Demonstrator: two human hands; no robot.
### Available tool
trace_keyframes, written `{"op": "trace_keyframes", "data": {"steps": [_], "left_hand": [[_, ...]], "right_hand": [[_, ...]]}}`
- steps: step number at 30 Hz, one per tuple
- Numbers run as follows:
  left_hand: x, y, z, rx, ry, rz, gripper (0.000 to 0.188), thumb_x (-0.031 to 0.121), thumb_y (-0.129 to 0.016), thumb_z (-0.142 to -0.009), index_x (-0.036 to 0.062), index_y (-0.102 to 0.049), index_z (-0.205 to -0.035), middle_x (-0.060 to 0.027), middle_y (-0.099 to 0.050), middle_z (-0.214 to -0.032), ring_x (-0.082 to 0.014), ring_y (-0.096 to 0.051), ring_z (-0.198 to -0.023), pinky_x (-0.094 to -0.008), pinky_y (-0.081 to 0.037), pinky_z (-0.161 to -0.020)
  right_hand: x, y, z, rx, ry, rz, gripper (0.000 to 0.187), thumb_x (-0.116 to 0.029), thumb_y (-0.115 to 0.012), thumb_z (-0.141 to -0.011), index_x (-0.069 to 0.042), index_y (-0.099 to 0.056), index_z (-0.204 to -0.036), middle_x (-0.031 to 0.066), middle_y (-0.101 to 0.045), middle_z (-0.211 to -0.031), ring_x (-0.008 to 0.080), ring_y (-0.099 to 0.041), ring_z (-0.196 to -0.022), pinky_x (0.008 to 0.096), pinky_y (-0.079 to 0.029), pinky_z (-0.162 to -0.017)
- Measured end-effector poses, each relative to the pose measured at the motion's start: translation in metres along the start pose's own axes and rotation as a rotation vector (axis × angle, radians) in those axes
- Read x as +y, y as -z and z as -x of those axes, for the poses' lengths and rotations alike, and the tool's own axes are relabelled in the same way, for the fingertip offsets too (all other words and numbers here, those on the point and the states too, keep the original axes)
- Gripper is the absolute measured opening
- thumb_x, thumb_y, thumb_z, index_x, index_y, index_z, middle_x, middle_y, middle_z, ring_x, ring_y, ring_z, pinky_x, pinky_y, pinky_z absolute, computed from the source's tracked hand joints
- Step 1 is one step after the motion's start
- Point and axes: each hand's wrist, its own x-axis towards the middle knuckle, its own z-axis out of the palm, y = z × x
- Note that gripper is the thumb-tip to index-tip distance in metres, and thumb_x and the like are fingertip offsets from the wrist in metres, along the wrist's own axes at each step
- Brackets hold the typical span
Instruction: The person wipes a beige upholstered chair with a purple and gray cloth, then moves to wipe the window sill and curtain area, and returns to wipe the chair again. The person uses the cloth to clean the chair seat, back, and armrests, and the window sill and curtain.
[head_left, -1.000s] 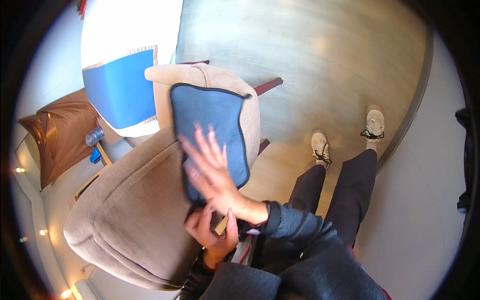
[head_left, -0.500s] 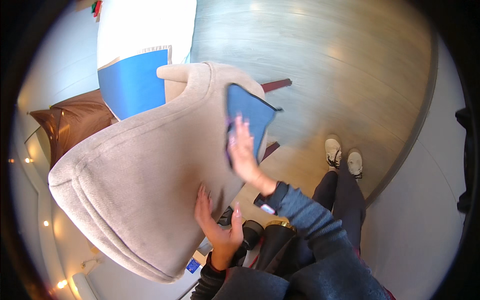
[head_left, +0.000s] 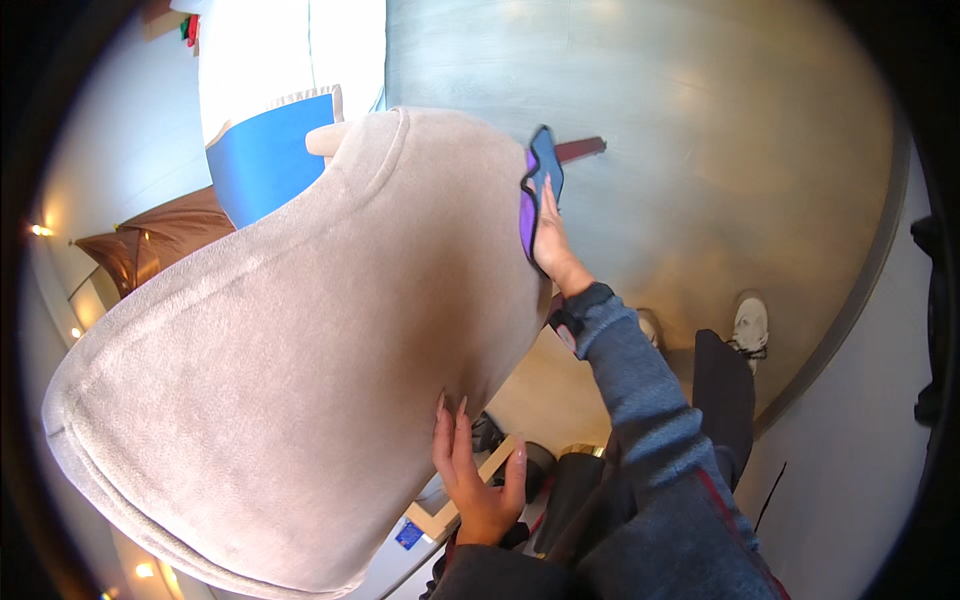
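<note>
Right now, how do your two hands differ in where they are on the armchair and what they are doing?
The right hand presses a blue cloth flat against the beige armchair on its far side; the left hand is bare and holds no cloth. The right hand reaches out with the arm extended; the left hand rests near the body, on the chair's near edge. Both touch the chair's fabric.

The beige armchair (head_left: pixel 300 380) is hiding most of the blue cloth (head_left: pixel 538 190). The right hand (head_left: pixel 550 240) is covering the cloth's lower edge
</note>
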Motion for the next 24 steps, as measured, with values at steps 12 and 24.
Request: {"op": "trace_keyframes", "data": {"steps": [12, 24], "left_hand": [[-0.006, 0.058, 0.003, 0.217, -0.169, -0.022, 0.091, 0.022, -0.072, -0.082, 0.0054, -0.018, -0.154, -0.0304, -0.030, -0.149, -0.0489, -0.031, -0.138, -0.0551, -0.026, -0.112], [-0.028, 0.079, 0.025, 0.273, -0.314, 0.193, 0.069, 0.010, -0.066, -0.082, -0.0109, -0.039, -0.142, -0.0323, -0.035, -0.146, -0.0454, -0.041, -0.132, -0.0475, -0.037, -0.109]], "right_hand": [[-0.222, -0.005, 0.071, 0.084, 0.468, -0.008, 0.061, -0.052, -0.037, -0.100, -0.025, -0.029, -0.153, 0.0086, -0.026, -0.159, 0.0385, -0.014, -0.148, 0.0658, -0.003, -0.113], [-0.304, 0.001, 0.139, -0.081, 0.793, 0.123, 0.061, -0.031, -0.050, -0.097, -0.013, -0.032, -0.153, 0.0152, -0.031, -0.156, 0.0350, -0.009, -0.150, 0.0688, 0.007, -0.111]]}}
